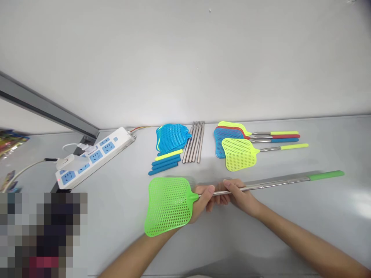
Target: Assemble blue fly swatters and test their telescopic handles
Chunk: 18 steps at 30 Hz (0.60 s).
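A green fly swatter [171,204] with a long extended telescopic metal rod and a green handle sleeve is held level above the grey table. My left hand [203,199] is closed round the rod just beside the swatter head. Further along the same rod, my right hand [236,194] grips it with thumb on top. Beyond my hands lie several assembled fly swatters; the nearest is a yellow fly swatter [240,155]. Left of them are several bare metal rods [194,143], a stack of blue swatter heads [173,138] and several loose handle sleeves [165,166], blue and yellow.
A white power strip [95,156] with plugs and cables lies at the left of the table [121,227]. A grey wall [197,69] rises behind. A metal frame bar [49,102] runs along the left, with colourful packets [11,144] beyond it.
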Each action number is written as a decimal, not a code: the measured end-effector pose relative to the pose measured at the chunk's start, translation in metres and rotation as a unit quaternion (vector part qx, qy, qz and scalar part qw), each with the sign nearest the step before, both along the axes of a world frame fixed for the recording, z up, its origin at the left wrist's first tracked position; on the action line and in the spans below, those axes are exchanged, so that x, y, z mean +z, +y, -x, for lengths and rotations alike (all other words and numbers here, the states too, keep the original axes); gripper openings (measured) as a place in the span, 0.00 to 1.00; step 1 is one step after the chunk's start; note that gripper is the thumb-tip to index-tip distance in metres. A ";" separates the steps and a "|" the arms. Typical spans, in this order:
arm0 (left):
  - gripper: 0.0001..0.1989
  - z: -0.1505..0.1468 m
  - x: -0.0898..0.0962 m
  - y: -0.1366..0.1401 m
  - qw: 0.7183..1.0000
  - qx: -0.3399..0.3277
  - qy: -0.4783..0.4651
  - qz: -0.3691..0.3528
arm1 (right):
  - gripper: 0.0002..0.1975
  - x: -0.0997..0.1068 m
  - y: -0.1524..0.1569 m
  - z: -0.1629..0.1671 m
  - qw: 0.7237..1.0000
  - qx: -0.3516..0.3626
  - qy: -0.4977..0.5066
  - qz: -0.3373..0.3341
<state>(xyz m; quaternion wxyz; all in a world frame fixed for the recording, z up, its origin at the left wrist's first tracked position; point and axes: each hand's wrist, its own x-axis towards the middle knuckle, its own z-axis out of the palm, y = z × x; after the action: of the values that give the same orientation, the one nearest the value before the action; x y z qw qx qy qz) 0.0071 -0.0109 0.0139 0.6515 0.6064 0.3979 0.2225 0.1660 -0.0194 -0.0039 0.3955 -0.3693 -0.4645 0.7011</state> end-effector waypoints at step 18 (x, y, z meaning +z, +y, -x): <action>0.23 0.009 0.001 -0.001 0.999 -0.020 0.045 -0.001 | 0.22 0.000 -0.001 -0.002 1.000 0.004 -0.004 0.013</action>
<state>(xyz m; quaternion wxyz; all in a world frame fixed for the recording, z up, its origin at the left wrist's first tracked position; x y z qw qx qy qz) -0.0015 -0.0115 0.0152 0.6365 0.6245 0.4145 0.1819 0.1679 -0.0207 -0.0038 0.3864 -0.3752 -0.4586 0.7068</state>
